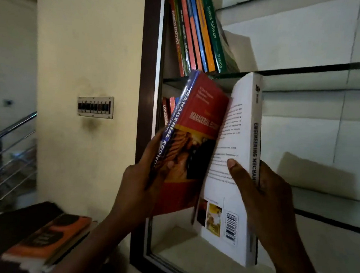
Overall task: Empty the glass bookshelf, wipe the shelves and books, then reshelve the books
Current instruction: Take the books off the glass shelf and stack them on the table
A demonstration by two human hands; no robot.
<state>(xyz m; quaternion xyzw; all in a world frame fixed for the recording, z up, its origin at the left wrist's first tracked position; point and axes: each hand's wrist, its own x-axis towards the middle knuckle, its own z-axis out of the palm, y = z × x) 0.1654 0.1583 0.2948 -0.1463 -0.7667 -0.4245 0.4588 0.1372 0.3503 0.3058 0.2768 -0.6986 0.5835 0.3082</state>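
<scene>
Red-covered, the Managerial Economics book (pixel 199 125) tilts in the left hand (pixel 141 182), gripped at its blue spine — its far edge meets the white Engineering Mechanics book (pixel 224 195), which the right hand (pixel 264 193) clasps upright by the spine, thumb on the back cover. Both are held before the glass bookshelf (pixel 149 70); above the hands a leaning row of books (pixel 199 31) stands on a glass shelf (pixel 307 69), and below the left hand a stack of books (pixel 48 238) lies on a worktop (pixel 0 230).
</scene>
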